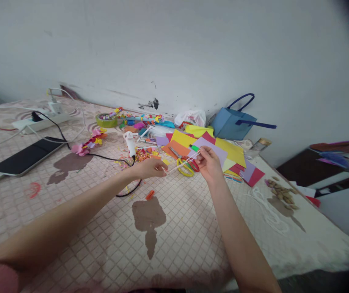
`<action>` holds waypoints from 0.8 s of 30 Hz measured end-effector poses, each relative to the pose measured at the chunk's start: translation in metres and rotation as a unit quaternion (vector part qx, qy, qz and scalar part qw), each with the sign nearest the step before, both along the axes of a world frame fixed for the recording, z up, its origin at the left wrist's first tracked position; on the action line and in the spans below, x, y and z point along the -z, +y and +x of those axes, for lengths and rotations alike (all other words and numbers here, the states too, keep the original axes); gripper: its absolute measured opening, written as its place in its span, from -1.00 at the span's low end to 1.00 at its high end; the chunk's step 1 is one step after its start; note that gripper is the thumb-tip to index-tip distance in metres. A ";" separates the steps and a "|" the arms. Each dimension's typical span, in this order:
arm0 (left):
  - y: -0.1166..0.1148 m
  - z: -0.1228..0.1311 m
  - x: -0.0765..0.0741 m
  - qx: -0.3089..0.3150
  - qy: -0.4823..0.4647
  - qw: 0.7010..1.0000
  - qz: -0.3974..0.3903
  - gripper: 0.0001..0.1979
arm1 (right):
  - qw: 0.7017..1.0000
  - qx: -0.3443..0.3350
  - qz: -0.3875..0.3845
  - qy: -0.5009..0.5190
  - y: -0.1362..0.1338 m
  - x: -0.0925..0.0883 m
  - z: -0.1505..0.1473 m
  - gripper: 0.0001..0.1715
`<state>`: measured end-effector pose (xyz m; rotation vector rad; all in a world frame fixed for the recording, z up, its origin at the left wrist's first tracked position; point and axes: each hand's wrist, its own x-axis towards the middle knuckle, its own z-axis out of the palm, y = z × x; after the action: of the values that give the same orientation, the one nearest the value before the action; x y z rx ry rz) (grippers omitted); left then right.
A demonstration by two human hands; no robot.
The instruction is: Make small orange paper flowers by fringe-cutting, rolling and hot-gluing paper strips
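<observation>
A thin white string (178, 165) runs taut between my two hands above the table. My left hand (152, 167) has its fingers pinched together at the string's left end. At the other end my right hand (208, 159) is closed, thumb against fingers, with the string in its grip. A green piece with a dark tip (194, 148) shows beside the right fingertips; I cannot tell whether it is held or lies behind. Just behind the string are scissors with yellow handles (186, 171) and a second, red-handled pair (194, 165). An orange scrap (150, 195) lies in front of my left hand.
Coloured paper sheets (238, 152) spread behind my right hand. A white glue gun (129, 143) with a black cable stands beyond my left. Also around are a blue bag (231, 124), white cord (267, 211), pistachio-like shells (279, 190), a tablet (24, 156) and a power strip (41, 122).
</observation>
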<state>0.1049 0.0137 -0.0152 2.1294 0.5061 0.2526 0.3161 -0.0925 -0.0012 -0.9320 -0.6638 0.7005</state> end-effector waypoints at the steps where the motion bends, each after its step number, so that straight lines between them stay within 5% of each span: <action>1: 0.001 -0.001 -0.002 -0.020 -0.007 0.999 0.026 -0.70 | 1.000 -0.003 0.000 -0.011 -0.001 -0.001 -0.002 -0.75; 12: 0.008 -0.009 -0.018 -0.178 -0.072 0.951 0.244 -0.84 | 0.994 -0.034 -0.012 -0.099 -0.008 -0.009 -0.030 -0.78; 24: 0.016 -0.015 -0.021 -0.224 -0.068 0.936 0.263 -0.71 | 0.991 -0.021 -0.024 -0.132 -0.009 -0.010 -0.035 -0.78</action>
<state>0.0898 0.0302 0.0056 2.4572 0.9213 0.8714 0.2810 -0.1018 0.0088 -1.0678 -0.9048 0.6376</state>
